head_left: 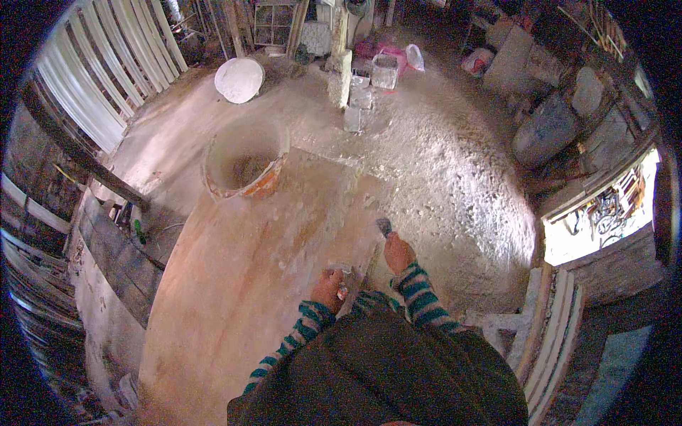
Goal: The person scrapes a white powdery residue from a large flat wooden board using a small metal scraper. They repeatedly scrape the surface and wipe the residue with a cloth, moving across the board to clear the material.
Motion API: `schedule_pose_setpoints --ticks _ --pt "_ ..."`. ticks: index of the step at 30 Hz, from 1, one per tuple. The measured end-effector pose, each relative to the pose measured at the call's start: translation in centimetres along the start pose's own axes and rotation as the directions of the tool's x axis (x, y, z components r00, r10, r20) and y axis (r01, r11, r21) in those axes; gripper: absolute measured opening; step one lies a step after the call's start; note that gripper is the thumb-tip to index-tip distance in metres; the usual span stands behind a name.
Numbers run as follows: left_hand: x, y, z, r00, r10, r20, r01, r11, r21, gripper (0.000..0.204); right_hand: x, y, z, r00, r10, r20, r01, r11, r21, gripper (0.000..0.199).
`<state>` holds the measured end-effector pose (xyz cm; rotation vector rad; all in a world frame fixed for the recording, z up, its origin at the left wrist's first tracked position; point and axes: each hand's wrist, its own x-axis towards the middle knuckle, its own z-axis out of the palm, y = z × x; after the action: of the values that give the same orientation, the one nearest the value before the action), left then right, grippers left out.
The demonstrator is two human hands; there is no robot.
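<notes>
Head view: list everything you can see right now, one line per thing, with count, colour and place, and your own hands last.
Clay vessel: one, large, orange-brown, lying on its side at centre-left, mouth facing away.
Round disc: one, white, on the ground beyond the mouth.
Blocks: several, pale grey, top centre.
Corrugated sheet: one, white, upper left.
Planks: a few, pale, lower right.
Dark drum: one, grey, upper right.
Ground: dusty, whitish.
Left hand: closed grip on a small tool, against the vessel.
Right hand: closed grip on a hammer-like tool.
</notes>
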<state>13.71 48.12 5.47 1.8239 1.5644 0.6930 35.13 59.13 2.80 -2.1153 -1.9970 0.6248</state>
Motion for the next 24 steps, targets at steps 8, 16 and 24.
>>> schedule_pose_setpoints --ticks 8,16,24 --pt "0.2 -0.8 0.8 0.999 0.021 -0.025 -0.022 0.999 -0.043 0.043 5.6 -0.1 -1.8 0.997 0.054 -0.053 -0.051 0.998 0.045 0.029" --pt "0.0 -3.9 3.3 0.988 -0.122 0.097 0.14 0.967 -0.214 0.042 6.0 0.2 -0.9 0.994 0.063 -0.091 -0.06 0.997 0.038 0.032" --pt "-0.1 -0.6 0.7 0.999 -0.01 -0.035 0.009 0.999 -0.041 0.036 5.5 3.1 -0.9 0.997 0.078 0.011 -0.077 0.995 -0.066 0.045"
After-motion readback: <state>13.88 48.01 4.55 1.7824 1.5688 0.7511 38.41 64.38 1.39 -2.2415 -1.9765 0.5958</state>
